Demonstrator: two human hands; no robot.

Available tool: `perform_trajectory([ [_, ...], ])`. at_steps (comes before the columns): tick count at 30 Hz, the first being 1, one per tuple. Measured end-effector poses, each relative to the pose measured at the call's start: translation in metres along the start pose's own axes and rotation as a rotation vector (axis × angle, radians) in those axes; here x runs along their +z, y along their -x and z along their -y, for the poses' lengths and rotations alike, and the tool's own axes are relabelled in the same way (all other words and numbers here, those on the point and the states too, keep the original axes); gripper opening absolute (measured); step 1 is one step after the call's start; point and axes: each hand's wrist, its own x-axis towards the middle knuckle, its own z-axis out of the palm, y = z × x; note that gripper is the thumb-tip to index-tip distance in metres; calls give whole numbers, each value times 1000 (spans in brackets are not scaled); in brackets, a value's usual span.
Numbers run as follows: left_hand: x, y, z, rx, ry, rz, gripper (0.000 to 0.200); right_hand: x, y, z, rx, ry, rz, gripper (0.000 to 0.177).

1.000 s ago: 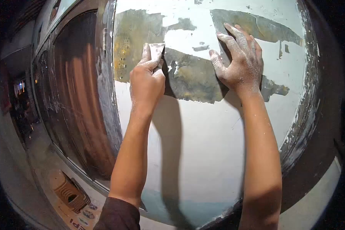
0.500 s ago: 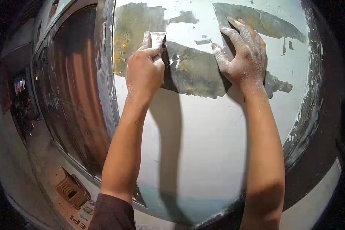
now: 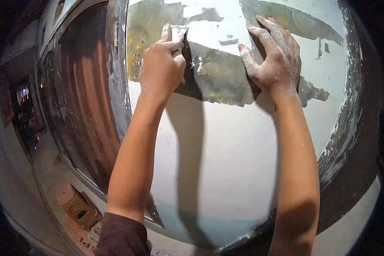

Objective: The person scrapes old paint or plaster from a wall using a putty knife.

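- Two bare hands are raised to the wall; my left hand (image 3: 162, 66) is the one with the scraper (image 3: 179, 31), and my right hand (image 3: 278, 64) is well apart from it, toward the wall's right edge.
- The scraper projects from the top of my left fist, its long axis running upward, roughly in line with my forearm. Its broad end is uppermost and lies nearly level across.
- My left grip is closed firmly, one finger laid up along the scraper's left side and the thumb over its face; the handle is hidden inside my fist, so I cannot tell its shape.
- My right hand grips nothing that I can see: fingers spread and pointing up and left, back toward me, fingertips seemingly on the wall. The palm is hidden.
- Under the hands, the wall (image 3: 239, 149) is white in its lower part, with a ragged grey-green patch (image 3: 222, 79) between my hands and another such patch (image 3: 309, 26) near the upper right corner. The scraper is high up, nearer the left edge, where the grey-green surface meets white.
- White dust coats my fingers.
- Left of the wall stands a dark frame (image 3: 120, 77) beside a reddish-brown panel (image 3: 94, 91); low down are stacked stools (image 3: 77, 208), and farther back, small lights (image 3: 25, 92).
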Motion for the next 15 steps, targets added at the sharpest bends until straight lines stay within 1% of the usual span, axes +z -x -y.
perform_trajectory([
  [3, 1, 2, -3, 1, 44, -24, 20, 1, 0, -2, -2, -13, 0, 42],
  [4, 5, -1, 4, 59, 32, -47, 21, -1, -1, 0, 7, -19, 12, 43],
  [5, 8, -7, 7, 65, 0, -45, 23, 0, -2, -1, -2, -16, 4, 43],
  [9, 5, -6, 5, 34, -25, -18, 28, 0, 0, -1, -11, -4, -2, 43],
  [10, 6, -5, 7, 94, 67, -55, 28, 0, 0, -1, -13, -4, -9, 43],
  [12, 4, -6, 6, 30, -24, 18, 28, 1, 0, -1, -13, 15, -3, 44],
  [13, 5, -8, 6, 27, -23, 19, 28, 0, 0, -1, -14, 15, 0, 44],
  [15, 6, -10, 7, -18, -178, 38, 28, -4, -1, 1, -1, 10, 18, 39],
])
